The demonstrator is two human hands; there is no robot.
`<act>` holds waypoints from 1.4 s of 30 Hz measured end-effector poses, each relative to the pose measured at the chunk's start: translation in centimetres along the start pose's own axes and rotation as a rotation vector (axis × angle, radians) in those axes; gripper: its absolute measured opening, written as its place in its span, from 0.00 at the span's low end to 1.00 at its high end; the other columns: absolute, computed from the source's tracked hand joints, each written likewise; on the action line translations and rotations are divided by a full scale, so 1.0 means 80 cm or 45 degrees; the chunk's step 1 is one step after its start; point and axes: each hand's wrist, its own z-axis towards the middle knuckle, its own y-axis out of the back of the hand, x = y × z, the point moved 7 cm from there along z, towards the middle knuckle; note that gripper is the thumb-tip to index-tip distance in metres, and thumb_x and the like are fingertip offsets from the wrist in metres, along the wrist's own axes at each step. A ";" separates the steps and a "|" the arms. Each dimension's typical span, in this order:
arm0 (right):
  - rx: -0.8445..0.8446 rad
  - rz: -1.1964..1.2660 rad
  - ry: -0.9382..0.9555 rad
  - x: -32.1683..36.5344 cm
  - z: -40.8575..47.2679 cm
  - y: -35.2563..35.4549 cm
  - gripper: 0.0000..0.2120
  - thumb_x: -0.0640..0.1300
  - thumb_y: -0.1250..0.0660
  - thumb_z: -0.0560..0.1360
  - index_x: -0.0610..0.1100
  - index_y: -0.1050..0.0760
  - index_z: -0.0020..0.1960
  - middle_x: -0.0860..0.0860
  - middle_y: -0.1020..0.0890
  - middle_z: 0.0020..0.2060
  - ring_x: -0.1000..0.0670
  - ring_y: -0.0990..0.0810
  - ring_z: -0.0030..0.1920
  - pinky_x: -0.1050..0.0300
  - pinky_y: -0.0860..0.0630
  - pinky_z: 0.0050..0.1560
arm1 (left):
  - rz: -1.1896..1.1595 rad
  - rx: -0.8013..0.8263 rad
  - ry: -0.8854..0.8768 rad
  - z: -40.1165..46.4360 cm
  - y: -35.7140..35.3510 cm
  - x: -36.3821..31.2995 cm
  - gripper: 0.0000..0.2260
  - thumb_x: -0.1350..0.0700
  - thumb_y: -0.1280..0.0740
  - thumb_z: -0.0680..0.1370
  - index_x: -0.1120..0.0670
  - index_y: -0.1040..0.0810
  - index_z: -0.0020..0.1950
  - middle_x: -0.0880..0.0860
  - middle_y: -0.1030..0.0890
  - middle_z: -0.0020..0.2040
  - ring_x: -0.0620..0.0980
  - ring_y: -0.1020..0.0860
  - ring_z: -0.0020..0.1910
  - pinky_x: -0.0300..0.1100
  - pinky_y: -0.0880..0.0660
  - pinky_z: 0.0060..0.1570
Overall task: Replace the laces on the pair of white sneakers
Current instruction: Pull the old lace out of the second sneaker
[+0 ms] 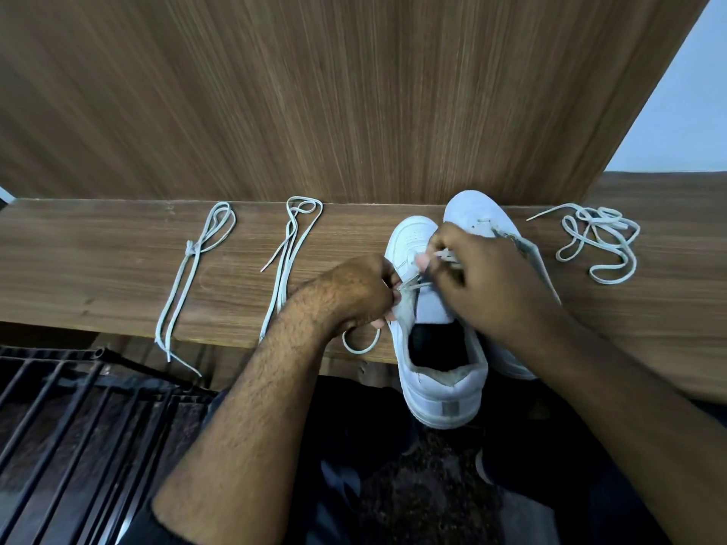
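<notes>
The wooden shelf (98, 269) is closed off at the rear by an upright wood-grain panel (314, 92), so access is left only from the front and from above; bare shelf is found at the far left, between the tied lace (189, 285) and the folded lace (285, 261), and between the folded lace and the near sneaker (436, 348); the right stretch is taken up by the far sneaker (478, 214) and, beyond a narrow gap, a tangled lace (598, 241); the space over both sneakers is occupied by the left hand (354, 293) and right hand (484, 285); below the front edge at left, passage is barred by a black metal rack (71, 407).
</notes>
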 end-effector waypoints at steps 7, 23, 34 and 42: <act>0.161 -0.039 0.093 0.003 0.005 -0.031 0.17 0.55 0.40 0.81 0.48 0.21 0.40 0.52 0.26 0.43 0.49 0.26 0.48 0.49 0.33 0.52 | -0.011 -0.006 0.003 0.002 -0.001 0.001 0.07 0.64 0.39 0.82 0.56 0.23 0.49 0.52 0.19 0.37 0.43 0.23 0.28 0.32 0.30 0.29; 0.087 -0.099 -0.062 -0.006 -0.003 -0.010 0.12 0.53 0.36 0.79 0.48 0.25 0.57 0.53 0.24 0.46 0.50 0.23 0.50 0.52 0.28 0.50 | 0.420 -0.194 -0.400 0.004 -0.009 -0.037 0.11 0.53 0.34 0.79 0.51 0.27 0.61 0.56 0.20 0.54 0.56 0.23 0.54 0.52 0.25 0.54; 0.158 -0.292 -0.409 -0.051 0.000 0.017 0.04 0.54 0.33 0.73 0.56 0.20 0.44 0.54 0.17 0.40 0.48 0.18 0.42 0.50 0.20 0.47 | 0.685 -0.376 -0.307 -0.001 -0.006 -0.044 0.15 0.59 0.36 0.77 0.38 0.28 0.55 0.48 0.27 0.56 0.54 0.23 0.53 0.53 0.24 0.47; 0.173 -0.237 -0.458 -0.061 0.001 0.014 0.03 0.51 0.32 0.74 0.55 0.20 0.45 0.56 0.18 0.42 0.50 0.20 0.47 0.52 0.22 0.51 | 0.736 -0.358 -0.277 0.000 -0.008 -0.048 0.06 0.55 0.35 0.77 0.43 0.30 0.47 0.51 0.31 0.53 0.54 0.28 0.50 0.51 0.28 0.46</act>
